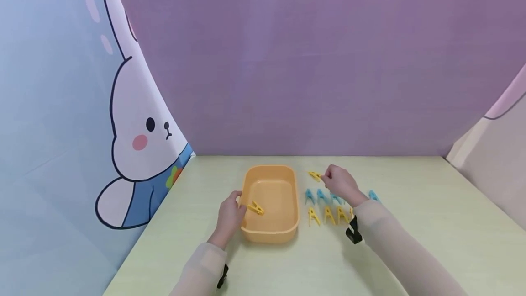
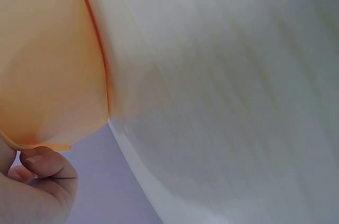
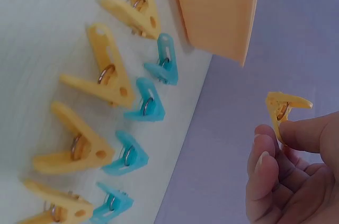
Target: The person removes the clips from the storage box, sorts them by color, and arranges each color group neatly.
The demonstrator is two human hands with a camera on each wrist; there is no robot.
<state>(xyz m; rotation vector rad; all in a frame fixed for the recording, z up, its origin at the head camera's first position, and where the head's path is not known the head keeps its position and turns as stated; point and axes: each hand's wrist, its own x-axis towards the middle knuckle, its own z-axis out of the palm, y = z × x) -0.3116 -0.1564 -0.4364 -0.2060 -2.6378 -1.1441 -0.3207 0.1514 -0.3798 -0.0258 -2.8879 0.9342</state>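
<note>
My left hand [image 1: 230, 216] grips the left rim of an orange plastic basin [image 1: 269, 237]; in the left wrist view the curled fingers [image 2: 47, 163] are at its edge. Inside the basin, right by the left thumb, shows a yellow clothespin [image 1: 256, 208]. Beyond the rows of clothespins, my right hand [image 1: 341, 182] pinches another yellow clothespin [image 1: 315, 176] by one leg between thumb and fingers. The right wrist view shows this clothespin [image 3: 280, 110] raised, its other leg sticking out free.
Right of the basin stand a row of blue clothespins [image 1: 322, 195] and, nearer, a row of yellow clothespins [image 1: 328, 215]. Another blue clothespin [image 1: 373, 195] shows past the right forearm, which covers part of the rows. A purple curtain [image 1: 312, 67] hangs behind the pale table [image 1: 411, 241].
</note>
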